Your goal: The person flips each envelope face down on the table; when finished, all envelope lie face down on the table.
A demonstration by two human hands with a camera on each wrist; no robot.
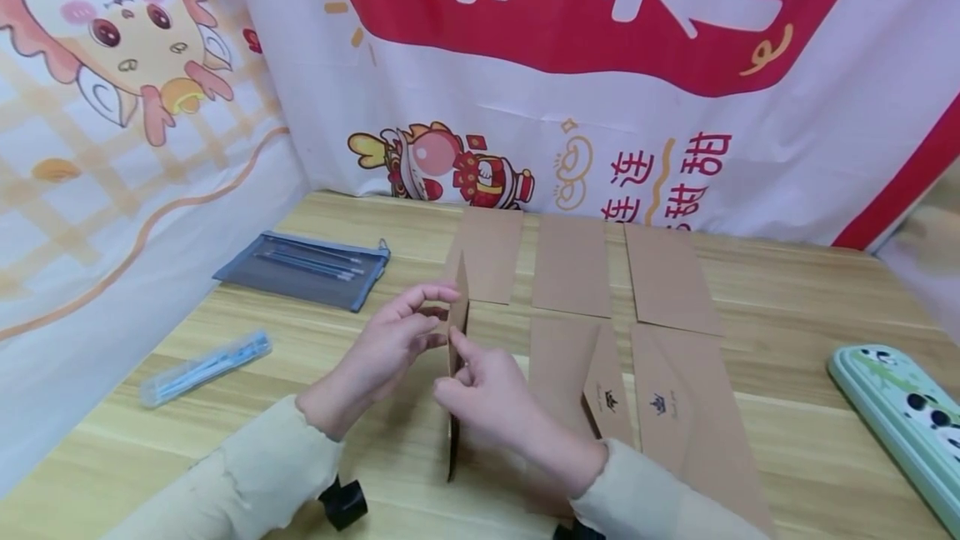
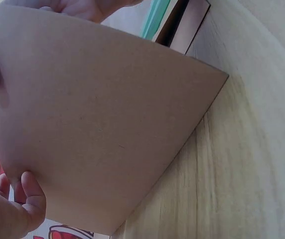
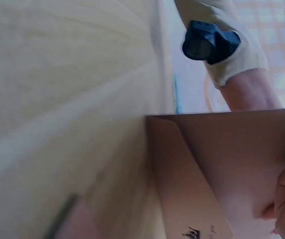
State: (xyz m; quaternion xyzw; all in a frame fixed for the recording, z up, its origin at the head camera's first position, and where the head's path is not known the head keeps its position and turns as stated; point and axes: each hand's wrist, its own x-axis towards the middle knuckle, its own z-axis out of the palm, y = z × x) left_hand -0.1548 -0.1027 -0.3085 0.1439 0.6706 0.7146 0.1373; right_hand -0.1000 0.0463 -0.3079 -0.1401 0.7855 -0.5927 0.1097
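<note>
A brown kraft-paper envelope (image 1: 462,277) stands on edge between the two hands, seen nearly edge-on in the head view. My left hand (image 1: 378,348) pinches its edge from the left. From the other side, my right hand (image 1: 491,390) grips the paper with thumb and curled fingers. The left wrist view shows the envelope's plain, slightly bowed face (image 2: 112,114), its lower edge close over the table. A pointed flap (image 3: 187,184) with a small black crown print shows on the opposite face in the right wrist view.
Brown envelopes lie in rows: three at the back, including a middle one (image 1: 572,265), and crown-printed ones nearer, one (image 1: 566,365) with a raised flap. Left are a grey mesh pouch (image 1: 300,269) of pencils and a clear blue-toned case (image 1: 206,367). A green panda pencil case (image 1: 907,423) lies right.
</note>
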